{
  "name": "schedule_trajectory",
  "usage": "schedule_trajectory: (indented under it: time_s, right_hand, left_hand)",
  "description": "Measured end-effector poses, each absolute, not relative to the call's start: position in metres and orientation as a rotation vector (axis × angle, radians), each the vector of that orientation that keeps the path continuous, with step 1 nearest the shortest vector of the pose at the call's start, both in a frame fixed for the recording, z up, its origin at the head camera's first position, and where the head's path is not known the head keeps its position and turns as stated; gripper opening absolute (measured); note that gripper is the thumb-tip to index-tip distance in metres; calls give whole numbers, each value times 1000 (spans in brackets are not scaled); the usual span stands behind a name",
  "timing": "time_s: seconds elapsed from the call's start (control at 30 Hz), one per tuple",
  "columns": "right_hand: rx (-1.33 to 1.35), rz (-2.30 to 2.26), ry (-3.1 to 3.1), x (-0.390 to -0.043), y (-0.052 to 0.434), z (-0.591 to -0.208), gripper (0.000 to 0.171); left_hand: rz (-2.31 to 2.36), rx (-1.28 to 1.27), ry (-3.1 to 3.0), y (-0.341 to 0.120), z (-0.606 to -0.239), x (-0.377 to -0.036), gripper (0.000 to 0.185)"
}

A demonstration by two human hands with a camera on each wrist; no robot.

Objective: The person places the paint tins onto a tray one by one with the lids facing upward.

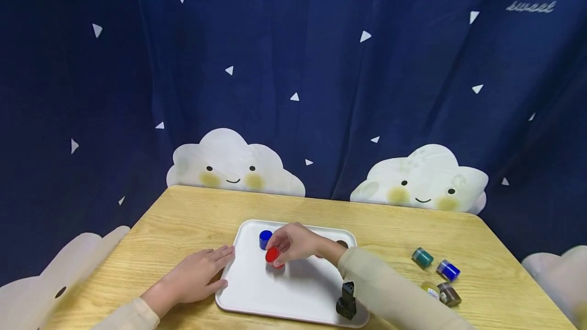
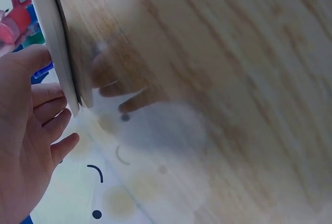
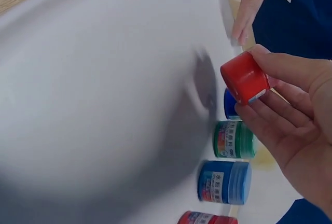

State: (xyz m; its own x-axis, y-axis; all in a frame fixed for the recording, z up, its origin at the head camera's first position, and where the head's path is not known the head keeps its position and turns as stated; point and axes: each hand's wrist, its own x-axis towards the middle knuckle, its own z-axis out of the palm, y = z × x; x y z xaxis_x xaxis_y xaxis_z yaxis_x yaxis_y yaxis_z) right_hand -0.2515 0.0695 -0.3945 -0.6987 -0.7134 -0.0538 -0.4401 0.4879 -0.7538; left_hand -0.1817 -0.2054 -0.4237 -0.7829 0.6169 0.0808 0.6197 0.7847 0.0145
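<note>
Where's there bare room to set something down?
Free: near half of the white rectangular tray, between left hand and small black object; pale wooden table beyond that hand. Crowded: tray's far side, with its row of coloured jars, and the table's right, with four more jars.

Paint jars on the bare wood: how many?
4, all right of the tray: teal jar farthest back, blue jar nearer and to its right, then yellowish jar beside the right sleeve, with brown jar at its right. The sleeve may hide more.
</note>
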Motion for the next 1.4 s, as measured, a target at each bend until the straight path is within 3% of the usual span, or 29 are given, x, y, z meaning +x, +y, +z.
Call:
schedule_trajectory:
  time_s: [0.7,1.03,1.4]
  right_hand:
    - [-965,-1080,2515,-250,41,-411,27]
    - [-1118,-889,2727,-249,40,-411,27]
    - [-1100,-1006,2636,-242,57,-388,29]
  left_hand:
    - [-24,-1014,-2871,-205,-428,-185,58]
    - [-22,-1008,-2862,-206,-426,-188,58]
    - [-12,-1024,-2846,-206,-427,-187,58]
